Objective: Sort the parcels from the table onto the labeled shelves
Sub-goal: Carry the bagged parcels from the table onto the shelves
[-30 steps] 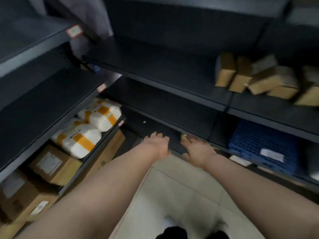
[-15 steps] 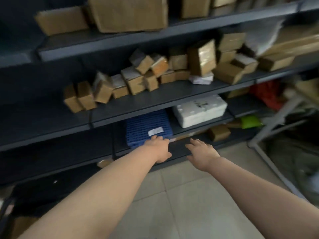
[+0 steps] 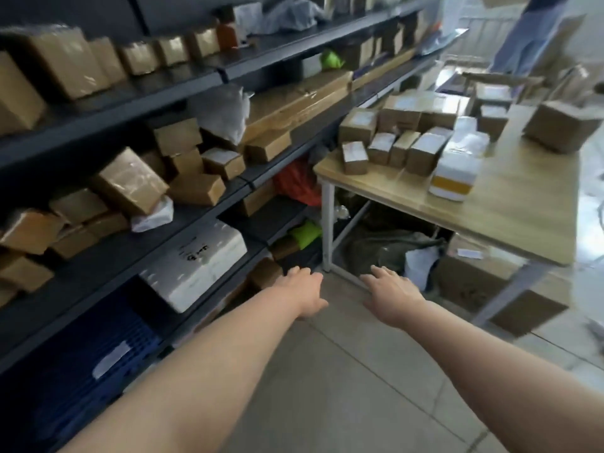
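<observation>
A wooden table (image 3: pixel 510 204) stands at the right with several brown cardboard parcels (image 3: pixel 425 152) and a white parcel with a yellow stripe (image 3: pixel 456 178) on it. Dark metal shelves (image 3: pixel 202 204) run along the left, loaded with brown boxes (image 3: pixel 130 181) and a white foam box (image 3: pixel 196 263). My left hand (image 3: pixel 305 291) and my right hand (image 3: pixel 392 294) stretch forward over the floor, fingers relaxed, holding nothing. Both are well short of the table.
A blue crate (image 3: pixel 98 364) sits on the bottom shelf at the left. Under the table lie a dark bag (image 3: pixel 382 250) and large cardboard boxes (image 3: pixel 483 279). A person's legs (image 3: pixel 526 37) show at the far right. Tiled floor (image 3: pixel 343 387) lies ahead.
The view has swung right from an empty corner of shelves, along the loaded shelves, to the table with parcels. Both hands stayed held out in front, holding nothing.
</observation>
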